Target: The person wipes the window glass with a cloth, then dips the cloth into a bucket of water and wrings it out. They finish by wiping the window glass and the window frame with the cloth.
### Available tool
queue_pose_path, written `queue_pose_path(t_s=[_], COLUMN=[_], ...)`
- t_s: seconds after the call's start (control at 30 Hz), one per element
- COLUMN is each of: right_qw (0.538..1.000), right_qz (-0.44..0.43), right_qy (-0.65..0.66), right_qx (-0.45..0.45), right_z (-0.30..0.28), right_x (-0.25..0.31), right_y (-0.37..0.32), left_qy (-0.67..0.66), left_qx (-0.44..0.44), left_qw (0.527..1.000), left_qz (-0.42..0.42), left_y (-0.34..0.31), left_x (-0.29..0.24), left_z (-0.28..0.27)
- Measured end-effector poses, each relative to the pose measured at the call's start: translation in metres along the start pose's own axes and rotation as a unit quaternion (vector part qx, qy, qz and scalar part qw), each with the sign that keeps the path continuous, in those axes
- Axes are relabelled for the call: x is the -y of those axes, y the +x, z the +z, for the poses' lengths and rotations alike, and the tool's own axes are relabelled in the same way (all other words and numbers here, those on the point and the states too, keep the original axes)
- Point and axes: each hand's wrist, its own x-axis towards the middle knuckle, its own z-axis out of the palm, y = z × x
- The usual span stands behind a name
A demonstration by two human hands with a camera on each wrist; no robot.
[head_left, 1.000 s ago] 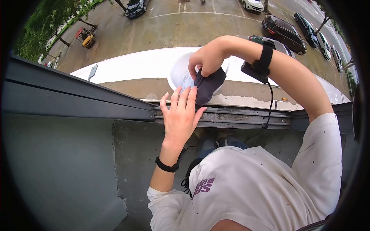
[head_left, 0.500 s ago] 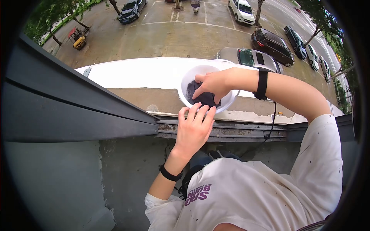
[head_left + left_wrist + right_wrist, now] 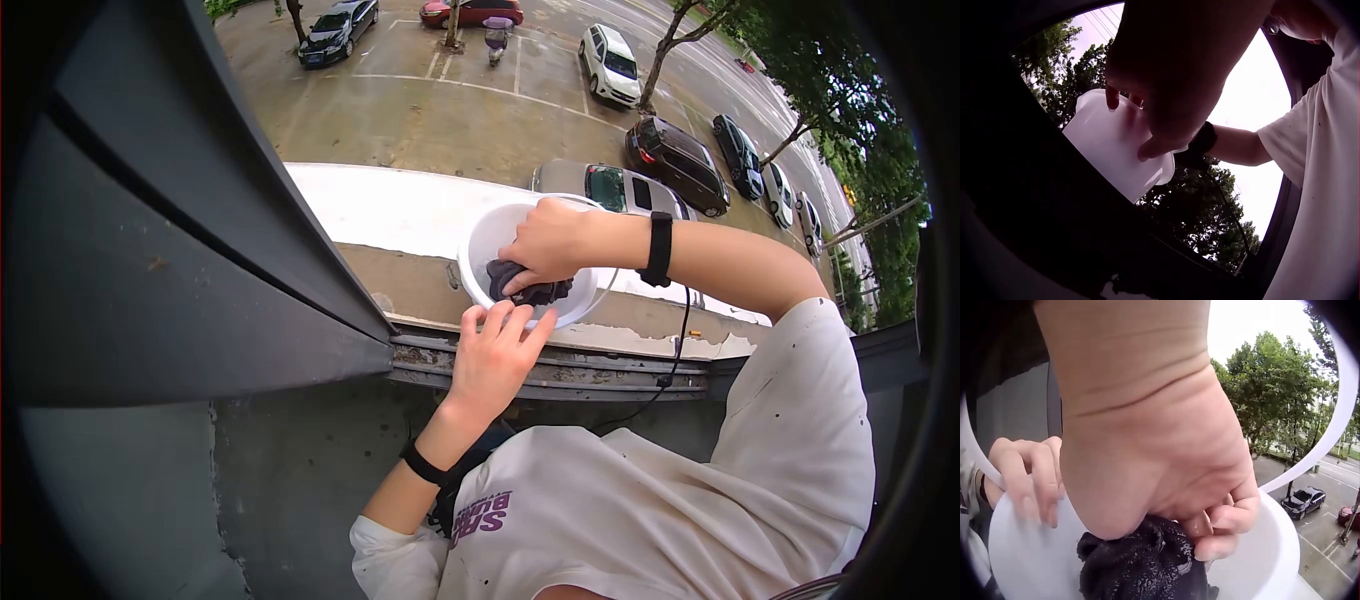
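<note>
A white bucket (image 3: 480, 240) stands on the ledge outside the window. Inside it lies a dark, wet, bunched cloth (image 3: 535, 291), seen close in the right wrist view as a crumpled cloth (image 3: 1147, 565). My right hand (image 3: 552, 240) reaches into the bucket from above, its fingers curled round the cloth. My left hand (image 3: 495, 365) rests on the near rim with its fingers over the edge; in the left wrist view the left hand (image 3: 1166, 81) lies against the bucket wall (image 3: 1110, 140), thumb outside.
A window track (image 3: 560, 375) runs below the ledge (image 3: 400, 280), and a grey frame (image 3: 200, 230) rises at the left. A black cable (image 3: 682, 335) hangs from the right wrist. Parked cars, such as a brown car (image 3: 678, 165), and trees stand far below.
The dark cloth, earlier raised at the bucket's near rim, has gone down inside it with my right hand. My left fingers have moved onto the rim. The head view has shifted.
</note>
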Motion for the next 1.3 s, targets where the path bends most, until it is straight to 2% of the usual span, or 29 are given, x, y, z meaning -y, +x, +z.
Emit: queue_pose_path(t_s=[0.03,0.1,0.13,0.17,0.23,0.27,0.3,0.43,0.53,0.63,0.7,0.73,0.77,0.83,0.97,1.0,1.03,1.1,1.13,1.2,1.23,1.3], right_qw=[1.000,0.996,0.999,0.999,0.998,0.992,0.992,0.973,0.974,0.979,0.976,0.984,0.984,0.984,0.983,0.972,0.972,0.941,0.941,0.941,0.943,0.916], right_qz=[-0.001,0.001,0.011,0.009,-0.067,-0.090,-0.087,-0.209,-0.204,-0.188,-0.160,-0.149,-0.151,-0.151,-0.144,-0.192,-0.192,-0.286,-0.286,-0.332,-0.326,-0.384], right_qy=[-0.002,-0.018,-0.020,-0.020,0.010,0.062,0.068,0.011,0.009,-0.057,0.016,-0.023,-0.024,-0.094,-0.102,-0.095,-0.094,-0.003,-0.002,-0.032,-0.035,-0.096], right_qx=[-0.003,-0.091,-0.048,-0.048,0.008,0.055,0.053,0.100,0.093,0.056,0.145,0.097,0.095,0.025,-0.043,-0.098,-0.097,-0.179,-0.179,-0.061,-0.060,-0.060], right_z=[-0.003,-0.009,-0.021,-0.020,-0.021,-0.021,-0.017,0.012,0.016,0.026,0.021,0.022,0.021,0.022,0.027,0.027,0.028,0.029,0.028,0.025,0.026,0.034], right_x=[-0.005,-0.010,-0.008,-0.010,-0.013,-0.012,-0.010,-0.004,-0.006,-0.001,-0.002,0.000,0.004,0.004,-0.005,-0.011,-0.016,-0.020,-0.020,-0.023,-0.025,-0.023], right_y=[-0.008,-0.022,-0.029,-0.027,-0.023,-0.017,-0.008,0.029,0.030,0.051,0.064,0.060,0.056,0.048,0.020,0.013,0.009,0.005,0.007,0.012,0.014,0.028], left_qy=[0.007,0.019,0.026,0.027,0.039,0.038,0.038,0.001,-0.025,-0.039,-0.048,-0.046,-0.051,-0.050,-0.034,-0.034,-0.034,-0.038,-0.041,-0.038,-0.034,-0.037], left_qx=[0.004,0.001,-0.003,-0.003,0.002,0.005,0.015,0.037,0.045,0.062,0.069,0.071,0.080,0.083,0.096,0.095,0.094,0.103,0.109,0.101,0.089,0.080], left_qw=[1.000,1.000,0.999,0.999,0.999,0.999,0.999,0.999,0.998,0.997,0.996,0.996,0.995,0.995,0.994,0.995,0.995,0.994,0.993,0.994,0.995,0.996], left_qz=[0.011,0.019,0.026,0.025,0.005,0.008,0.011,0.012,0.019,0.022,0.019,0.018,0.016,0.018,0.027,0.027,0.025,0.019,0.014,0.022,0.030,0.033], left_y=[0.001,0.003,0.004,0.003,0.002,0.001,0.000,-0.004,-0.001,0.004,0.004,0.004,0.005,0.008,0.009,0.009,0.008,0.008,0.009,0.007,0.008,0.008], left_x=[0.000,-0.004,-0.007,-0.009,-0.010,-0.009,-0.007,-0.006,-0.008,-0.005,-0.006,-0.006,-0.007,-0.007,-0.006,-0.007,-0.008,-0.009,-0.010,-0.008,-0.008,-0.008], left_z=[0.000,0.001,0.003,0.004,0.005,0.005,0.005,0.007,0.005,0.000,-0.003,-0.005,-0.007,-0.008,-0.007,-0.006,-0.005,-0.009,-0.010,-0.008,-0.006,-0.004])
